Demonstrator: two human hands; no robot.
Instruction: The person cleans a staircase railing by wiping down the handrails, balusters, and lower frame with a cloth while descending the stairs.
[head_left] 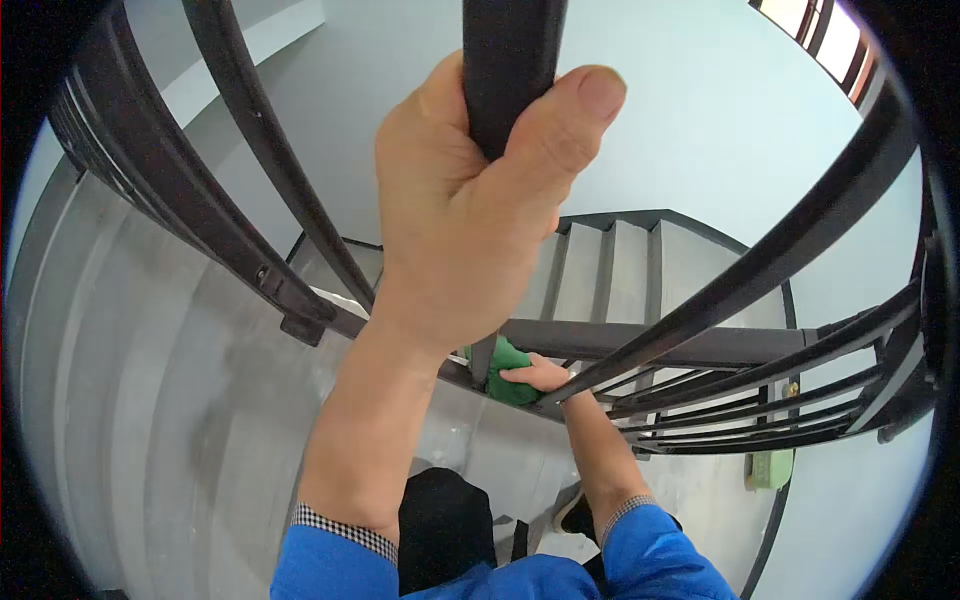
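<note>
My left hand (470, 200) is wrapped round a dark upright bar (512, 70) of the stair railing, high and close to the camera. Lower down, my right hand (540, 373) presses a green cloth (512, 372) against the foot of a railing bar, at the lower rail. The thumb side of that hand shows; part of the cloth lies behind the bar. Both forearms come out of blue sleeves with checked cuffs.
Grey steps (610, 275) go down beyond the railing, and broad steps (180, 370) curve at the left. Dark slanting bars (760, 260) cross the right side. A light green object (770, 468) lies at the lower right. My shoe shows below.
</note>
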